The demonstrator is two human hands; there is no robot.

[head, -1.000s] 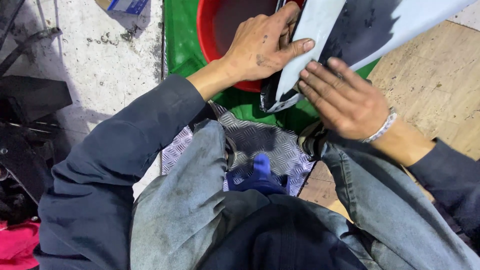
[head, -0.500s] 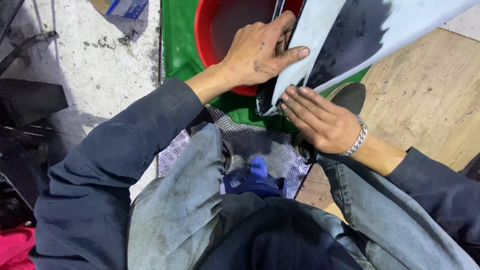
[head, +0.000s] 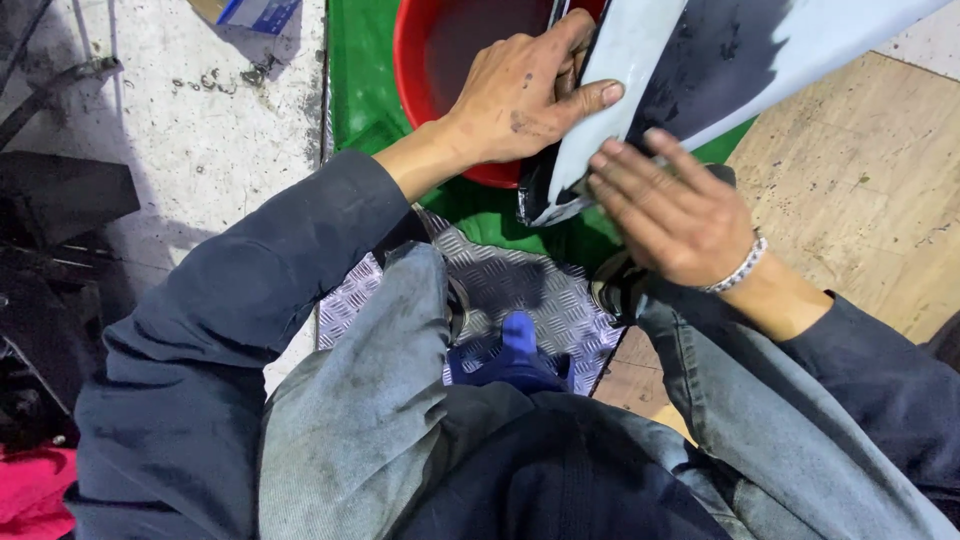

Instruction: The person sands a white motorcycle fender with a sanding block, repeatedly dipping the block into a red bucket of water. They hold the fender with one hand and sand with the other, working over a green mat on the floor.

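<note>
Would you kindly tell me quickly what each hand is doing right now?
Left hand: closed, gripping the edge of the pale grey moulded panel.
Right hand: open, fingers flat against the panel's lower end.

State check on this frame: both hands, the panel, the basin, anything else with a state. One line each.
left hand: gripping the panel's edge, thumb on its face
right hand: fingers flat on the panel's lower end
pale panel: held tilted over the basin, dark patch on its face
red basin: upright on green mat, contents cannot tell
green mat: lying flat
metal tread plate: flat underfoot
blue object: between the knees, kind unclear
</note>
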